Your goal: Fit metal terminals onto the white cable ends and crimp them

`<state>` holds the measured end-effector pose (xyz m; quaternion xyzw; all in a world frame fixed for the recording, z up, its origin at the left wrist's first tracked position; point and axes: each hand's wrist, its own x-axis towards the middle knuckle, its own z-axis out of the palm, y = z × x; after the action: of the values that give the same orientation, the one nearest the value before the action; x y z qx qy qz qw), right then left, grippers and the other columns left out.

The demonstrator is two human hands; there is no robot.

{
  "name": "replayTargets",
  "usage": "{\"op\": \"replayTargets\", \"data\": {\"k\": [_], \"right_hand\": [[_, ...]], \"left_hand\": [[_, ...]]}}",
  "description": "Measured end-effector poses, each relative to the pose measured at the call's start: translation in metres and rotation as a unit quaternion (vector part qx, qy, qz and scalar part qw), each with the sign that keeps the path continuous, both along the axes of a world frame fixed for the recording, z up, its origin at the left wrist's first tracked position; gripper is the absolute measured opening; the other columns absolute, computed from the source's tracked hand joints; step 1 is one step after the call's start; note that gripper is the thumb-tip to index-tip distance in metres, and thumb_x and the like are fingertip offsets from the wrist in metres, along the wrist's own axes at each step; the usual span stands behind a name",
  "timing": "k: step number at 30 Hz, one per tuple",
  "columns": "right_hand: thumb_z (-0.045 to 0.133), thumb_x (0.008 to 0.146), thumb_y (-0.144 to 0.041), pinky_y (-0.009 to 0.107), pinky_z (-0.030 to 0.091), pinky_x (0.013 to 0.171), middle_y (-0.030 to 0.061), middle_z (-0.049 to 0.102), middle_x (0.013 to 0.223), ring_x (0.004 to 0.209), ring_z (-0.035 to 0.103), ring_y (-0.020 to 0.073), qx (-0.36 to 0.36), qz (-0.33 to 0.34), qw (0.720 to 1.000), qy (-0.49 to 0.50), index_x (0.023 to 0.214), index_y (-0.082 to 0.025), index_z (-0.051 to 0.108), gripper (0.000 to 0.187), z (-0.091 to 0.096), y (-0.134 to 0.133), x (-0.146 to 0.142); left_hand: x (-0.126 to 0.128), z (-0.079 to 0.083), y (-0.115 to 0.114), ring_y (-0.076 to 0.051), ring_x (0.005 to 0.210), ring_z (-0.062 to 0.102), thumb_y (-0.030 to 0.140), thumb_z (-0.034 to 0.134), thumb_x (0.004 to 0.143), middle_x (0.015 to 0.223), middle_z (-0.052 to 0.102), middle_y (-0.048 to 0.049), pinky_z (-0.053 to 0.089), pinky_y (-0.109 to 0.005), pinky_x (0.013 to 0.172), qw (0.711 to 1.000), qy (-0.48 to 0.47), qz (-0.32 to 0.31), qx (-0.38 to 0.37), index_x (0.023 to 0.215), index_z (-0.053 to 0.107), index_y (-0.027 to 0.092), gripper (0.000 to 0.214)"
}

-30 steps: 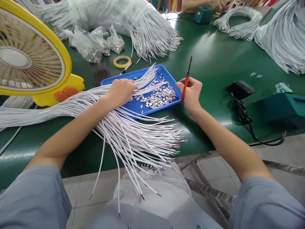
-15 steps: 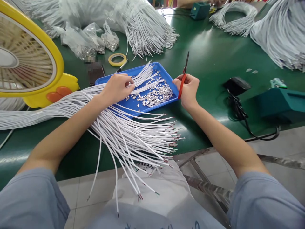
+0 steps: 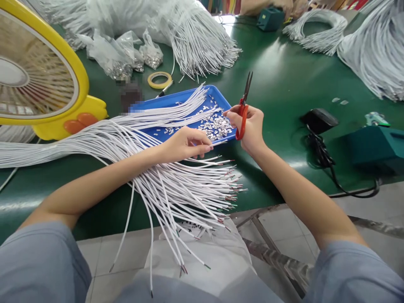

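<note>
My left hand [image 3: 189, 144] is closed, thumb and fingertips pinching one white cable [image 3: 220, 142] near its end, over the front edge of the blue tray [image 3: 221, 96]. Red-handled scissors [image 3: 243, 113] hang on my right hand [image 3: 251, 128], blades pointing up and away and slightly parted. My right thumb and forefinger come together beside the tray's right corner; whether they hold a small piece is too fine to make out. Small silvery metal pieces [image 3: 217, 126] lie loose in the tray. One group of cables [image 3: 176, 106] rests across it, while a larger cable bundle [image 3: 195, 185] fans out over the table's front edge.
At left stands a yellow fan [image 3: 80, 90]. Behind the tray are a tape roll [image 3: 159, 80], a pen [image 3: 164, 89], plastic bags of metal pieces [image 3: 152, 52] and a large cable bundle [image 3: 202, 42]. A black adapter [image 3: 320, 120] and green machine [image 3: 375, 143] sit right.
My left hand has moved from the cables on the tray toward me and right, and now pinches a single cable end. The scissors have turned slightly in my right hand, their blades now parted.
</note>
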<state>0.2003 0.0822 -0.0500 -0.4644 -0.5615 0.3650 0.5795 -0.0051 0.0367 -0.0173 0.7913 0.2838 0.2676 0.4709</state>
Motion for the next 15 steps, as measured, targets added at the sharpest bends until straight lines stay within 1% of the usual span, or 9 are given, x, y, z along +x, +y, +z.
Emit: {"op": "replayTargets", "data": {"k": [2, 4, 6, 10, 12, 15], "right_hand": [[0.065, 0.07, -0.021, 0.024, 0.046, 0.059, -0.0013, 0.062, 0.068, 0.06, 0.054, 0.009, 0.002, 0.05, 0.999, 0.017, 0.071, -0.018, 0.064, 0.004, 0.005, -0.009, -0.005], [0.066, 0.071, -0.02, 0.026, 0.049, 0.065, 0.0, 0.066, 0.073, 0.066, 0.059, 0.0108, 0.006, 0.087, 0.996, 0.018, 0.073, -0.018, 0.066, 0.003, 0.01, -0.018, -0.008], [0.068, 0.071, -0.022, 0.027, 0.051, 0.068, 0.0003, 0.068, 0.077, 0.071, 0.062, 0.0123, 0.009, 0.108, 0.994, 0.018, 0.075, -0.019, 0.067, 0.005, 0.013, -0.025, -0.011], [0.067, 0.074, -0.022, 0.029, 0.053, 0.071, 0.0, 0.07, 0.083, 0.074, 0.064, 0.013, 0.021, 0.124, 0.992, 0.021, 0.076, -0.021, 0.067, 0.002, 0.017, -0.034, -0.013], [0.067, 0.076, -0.021, 0.029, 0.053, 0.071, -0.0006, 0.07, 0.082, 0.073, 0.064, 0.0126, 0.035, 0.13, 0.991, 0.019, 0.076, -0.022, 0.067, 0.001, 0.018, -0.037, -0.014], [0.068, 0.076, -0.02, 0.029, 0.053, 0.071, -0.0021, 0.069, 0.079, 0.072, 0.064, 0.0122, 0.061, 0.127, 0.99, 0.014, 0.076, -0.023, 0.068, 0.003, 0.019, -0.039, -0.016]], "left_hand": [[0.0, -0.003, 0.007, -0.011, 0.067, 0.064, 0.025, 0.066, 0.08, 0.074, 0.07, -0.0063, 0.052, -0.019, 0.06, 0.997, -0.044, 0.068, 0.016, 0.078, 0.072, 0.009, 0.017], [-0.001, -0.003, 0.01, -0.011, 0.066, 0.064, 0.022, 0.069, 0.077, 0.073, 0.071, -0.0062, 0.053, -0.02, 0.062, 0.992, -0.068, 0.105, 0.013, 0.077, 0.072, 0.009, 0.014], [0.0, -0.003, 0.01, -0.01, 0.06, 0.063, 0.019, 0.067, 0.076, 0.067, 0.07, -0.005, 0.053, -0.019, 0.059, 0.991, -0.081, 0.109, -0.003, 0.074, 0.072, 0.009, 0.012], [0.0, -0.003, 0.008, -0.007, 0.049, 0.059, 0.016, 0.063, 0.078, 0.061, 0.066, -0.0029, 0.049, -0.017, 0.048, 0.992, -0.081, 0.094, -0.032, 0.072, 0.07, 0.008, 0.012], [0.001, -0.003, 0.008, -0.007, 0.047, 0.059, 0.016, 0.063, 0.078, 0.065, 0.066, -0.0028, 0.048, -0.016, 0.045, 0.991, -0.078, 0.098, -0.036, 0.075, 0.069, 0.008, 0.011], [0.003, -0.006, 0.009, -0.006, 0.045, 0.059, 0.015, 0.064, 0.078, 0.074, 0.067, -0.0029, 0.048, -0.015, 0.043, 0.99, -0.09, 0.108, -0.02, 0.078, 0.069, 0.009, 0.008]]}}
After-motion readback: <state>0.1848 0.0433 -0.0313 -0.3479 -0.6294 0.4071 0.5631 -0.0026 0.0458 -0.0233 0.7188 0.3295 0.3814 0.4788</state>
